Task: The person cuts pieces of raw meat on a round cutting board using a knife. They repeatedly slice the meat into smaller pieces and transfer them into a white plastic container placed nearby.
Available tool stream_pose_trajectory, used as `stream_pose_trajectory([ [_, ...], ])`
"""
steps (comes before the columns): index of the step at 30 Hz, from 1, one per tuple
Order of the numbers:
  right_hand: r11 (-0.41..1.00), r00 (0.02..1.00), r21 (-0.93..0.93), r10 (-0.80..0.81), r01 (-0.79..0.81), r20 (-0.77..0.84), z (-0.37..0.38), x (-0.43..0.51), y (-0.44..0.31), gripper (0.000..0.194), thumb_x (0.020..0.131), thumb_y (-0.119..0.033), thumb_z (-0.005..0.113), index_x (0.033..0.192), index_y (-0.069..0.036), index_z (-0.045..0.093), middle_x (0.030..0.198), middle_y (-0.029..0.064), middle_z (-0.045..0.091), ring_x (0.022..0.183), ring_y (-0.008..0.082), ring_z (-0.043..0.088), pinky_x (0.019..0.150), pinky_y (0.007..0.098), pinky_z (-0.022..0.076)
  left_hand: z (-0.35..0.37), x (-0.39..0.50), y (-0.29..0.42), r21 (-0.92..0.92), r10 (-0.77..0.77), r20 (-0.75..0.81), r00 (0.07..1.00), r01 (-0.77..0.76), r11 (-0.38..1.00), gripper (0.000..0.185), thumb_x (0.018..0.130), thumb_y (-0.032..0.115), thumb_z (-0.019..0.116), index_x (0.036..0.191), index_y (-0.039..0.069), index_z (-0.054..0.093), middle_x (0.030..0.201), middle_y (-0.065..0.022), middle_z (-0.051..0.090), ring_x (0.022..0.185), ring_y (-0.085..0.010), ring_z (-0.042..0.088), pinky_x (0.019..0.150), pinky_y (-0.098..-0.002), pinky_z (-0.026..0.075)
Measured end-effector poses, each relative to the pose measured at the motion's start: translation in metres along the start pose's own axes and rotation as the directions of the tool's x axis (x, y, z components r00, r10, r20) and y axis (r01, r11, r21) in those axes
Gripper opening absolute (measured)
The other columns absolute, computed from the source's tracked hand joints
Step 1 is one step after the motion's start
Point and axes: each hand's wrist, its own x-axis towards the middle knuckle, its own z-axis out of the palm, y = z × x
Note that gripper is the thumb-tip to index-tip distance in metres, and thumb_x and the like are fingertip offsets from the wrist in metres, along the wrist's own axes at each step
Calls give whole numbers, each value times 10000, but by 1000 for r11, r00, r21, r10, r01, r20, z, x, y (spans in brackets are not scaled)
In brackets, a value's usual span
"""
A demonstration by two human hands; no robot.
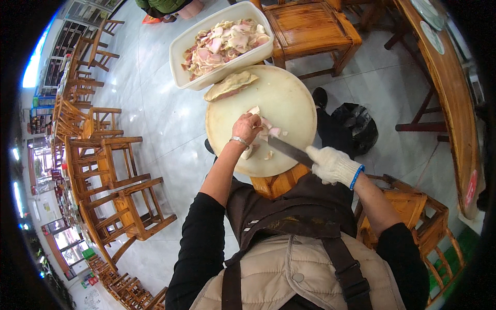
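Observation:
My bare left hand (248,127), with bangles at the wrist, has its fingers closed on a pale piece of meat (254,111) on a round cutting board (294,97). In a white knit glove, my right hand (335,166) grips the handle of a knife (288,150). The blade's tip reaches the small meat slices (274,131) beside my left fingers. More scraps lie partly under my left wrist. A larger slab of meat (231,86) with a yellowish skin rests at the board's far left edge.
Beyond the board stands a white plastic tub (176,58) heaped with sliced meat (228,44). A wooden chair (310,27) is at the far right, and a black plastic bag (360,126) sits on the floor. Wooden chairs (112,162) line the left. Another person (170,7) shows partly at the top.

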Motion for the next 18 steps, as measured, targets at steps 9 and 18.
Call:
stream_pose_trajectory([
  [9,995,964,-96,1,-27,-266,-1,40,26,241,968,-224,457,1160,-100,535,1081,261,654,1004,449,641,833,517,522,-11,-4,0,-20,76,-136,988,-80,997,134,769,57,733,835,114,631,807,-56,671,750,-257,653,680,-373,536],
  [18,995,971,95,41,-19,-237,-2,37,-15,286,924,-176,521,1190,-81,479,1021,236,672,959,430,667,807,536,523,-15,-35,-3,50,192,-142,971,-186,981,122,777,2,654,821,110,616,863,-51,658,781,-276,665,676,-379,550],
])
